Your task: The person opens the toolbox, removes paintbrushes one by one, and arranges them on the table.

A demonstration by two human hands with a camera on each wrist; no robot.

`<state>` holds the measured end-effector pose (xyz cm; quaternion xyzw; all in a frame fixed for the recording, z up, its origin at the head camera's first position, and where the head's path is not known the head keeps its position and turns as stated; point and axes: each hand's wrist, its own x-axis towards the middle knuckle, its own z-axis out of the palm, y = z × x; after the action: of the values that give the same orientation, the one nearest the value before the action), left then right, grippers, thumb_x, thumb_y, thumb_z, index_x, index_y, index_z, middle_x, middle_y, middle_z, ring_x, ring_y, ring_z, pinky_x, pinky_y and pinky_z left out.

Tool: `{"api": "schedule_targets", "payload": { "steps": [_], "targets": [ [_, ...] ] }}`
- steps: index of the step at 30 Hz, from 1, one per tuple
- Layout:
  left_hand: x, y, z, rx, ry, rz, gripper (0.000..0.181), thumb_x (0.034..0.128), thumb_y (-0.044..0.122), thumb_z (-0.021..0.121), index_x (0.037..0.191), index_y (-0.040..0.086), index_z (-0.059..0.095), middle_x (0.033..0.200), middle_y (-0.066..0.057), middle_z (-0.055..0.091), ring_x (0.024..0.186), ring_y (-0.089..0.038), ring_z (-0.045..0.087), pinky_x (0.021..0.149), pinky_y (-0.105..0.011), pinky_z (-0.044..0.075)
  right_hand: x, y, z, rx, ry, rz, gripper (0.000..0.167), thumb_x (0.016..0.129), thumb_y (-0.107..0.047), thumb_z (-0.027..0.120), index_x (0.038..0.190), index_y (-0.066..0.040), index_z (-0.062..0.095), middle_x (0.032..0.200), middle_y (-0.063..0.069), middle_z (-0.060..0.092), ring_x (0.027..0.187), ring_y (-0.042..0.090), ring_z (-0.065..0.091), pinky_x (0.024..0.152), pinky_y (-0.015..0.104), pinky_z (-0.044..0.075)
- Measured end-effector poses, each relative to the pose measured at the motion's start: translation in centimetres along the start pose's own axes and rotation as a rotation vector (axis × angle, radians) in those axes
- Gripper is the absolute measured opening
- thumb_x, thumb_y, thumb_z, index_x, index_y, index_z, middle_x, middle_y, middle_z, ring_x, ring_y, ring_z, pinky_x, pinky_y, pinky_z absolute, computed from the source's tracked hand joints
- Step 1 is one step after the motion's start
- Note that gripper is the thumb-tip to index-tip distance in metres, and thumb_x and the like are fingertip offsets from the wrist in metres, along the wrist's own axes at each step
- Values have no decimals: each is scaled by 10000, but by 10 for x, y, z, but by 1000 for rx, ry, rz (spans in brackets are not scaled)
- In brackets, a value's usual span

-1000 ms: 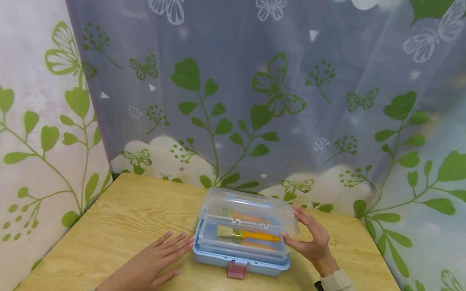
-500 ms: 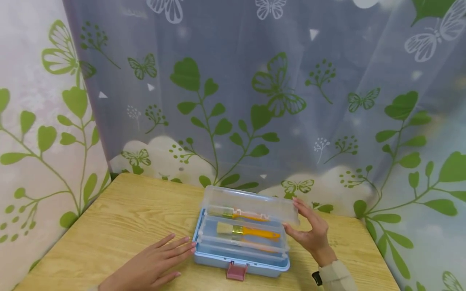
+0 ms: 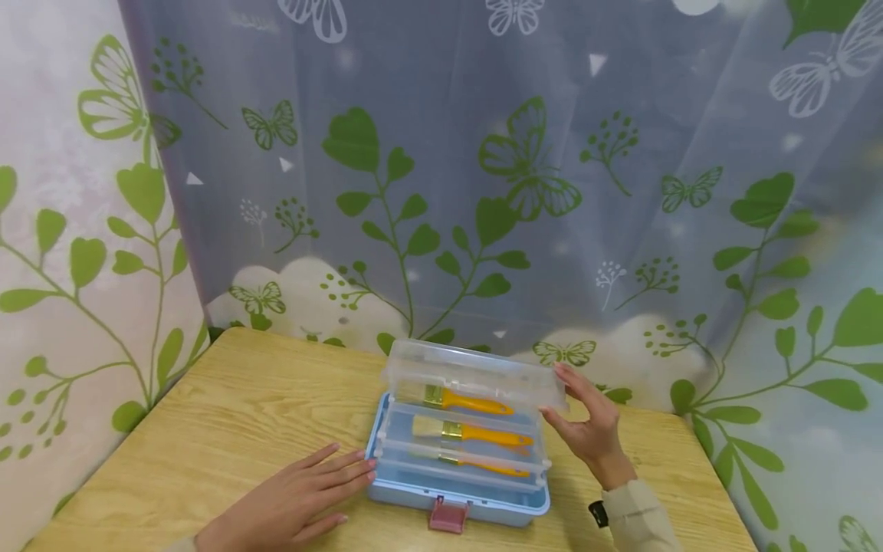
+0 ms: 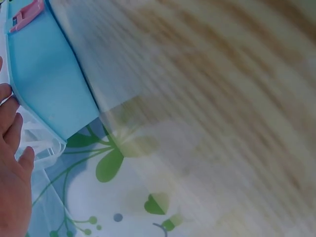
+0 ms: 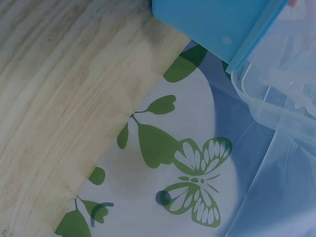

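Fingers of the left hand [image 3: 293,498]: extended and holding nothing, we note, their tips resting against the left side of the box.
Pink clasp [image 3: 448,515]: translucent plastic, hanging outward at the front wall; we judge it too small to serve as a handle.
Light-blue plastic box [image 3: 407,494]: rectangular, upright on the pale wood-grain table [image 3: 276,391]. We expect it to be light and to slide readily, so the side walls suit a steadying hand.
Clear plastic tray [image 3: 396,439]: inside the box; we presume thin, stiff walls, best lifted by the rims.
Orange-handled brushes [image 3: 493,437]: three, with pale bristles visible on the middle one, lying crosswise within the box; we cannot tell each one's exact level. The handles would offer the firmest hold.
Right hand [image 3: 595,433]: thumb and fingers grasping the right end of the lid.
Clear plastic lid [image 3: 476,366]: raised and tilted above the rear of the box. We judge it light, smooth and somewhat brittle, best held by its edge.
Butterfly-and-leaf curtain [image 3: 441,192]: grey-blue, behind the table.
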<state>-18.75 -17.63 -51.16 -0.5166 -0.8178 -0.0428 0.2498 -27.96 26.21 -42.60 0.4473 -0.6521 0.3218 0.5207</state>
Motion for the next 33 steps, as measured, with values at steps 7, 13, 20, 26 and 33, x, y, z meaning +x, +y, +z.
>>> {"api": "schedule_targets", "payload": {
  "steps": [7,13,20,26,33],
  "targets": [
    [-1,1,2,13,-12,3,559,1037,379,578,1502,78,505,1541,-61,514,1392,-198,517,1267,-287,-2,-8,16,0,-26,-9,28,617,941,-388,717,1063,215,671,1003,385,684,1201,131,668,867,136,535],
    [0,0,3,-29,-28,-2,598,1004,344,644,1516,80,487,1552,-63,500,1392,-202,518,1260,-259,-14,-19,34,-2,-42,-34,105,599,962,-412,670,1163,152,689,1071,366,690,1161,194,693,821,129,542],
    [3,0,4,-91,-15,-3,570,1032,339,602,1515,60,483,1546,-88,503,1387,-224,519,1256,-238,-7,-18,36,-1,47,-51,257,637,968,-397,638,1195,199,645,1137,387,652,1228,36,621,788,88,527],
    [6,-1,5,-143,-5,-3,576,1031,324,607,1518,47,474,1554,-98,491,1395,-239,507,1254,-234,13,6,13,1,77,-64,405,477,988,-208,670,1214,210,622,1166,417,616,1221,6,613,756,72,520],
    [8,-2,7,-145,-10,7,583,1019,323,626,1512,47,482,1547,-98,501,1387,-243,517,1252,-226,-1,10,9,1,76,-119,522,349,957,55,644,1276,188,597,1243,416,589,1244,-20,577,748,74,523]
  ]
}}
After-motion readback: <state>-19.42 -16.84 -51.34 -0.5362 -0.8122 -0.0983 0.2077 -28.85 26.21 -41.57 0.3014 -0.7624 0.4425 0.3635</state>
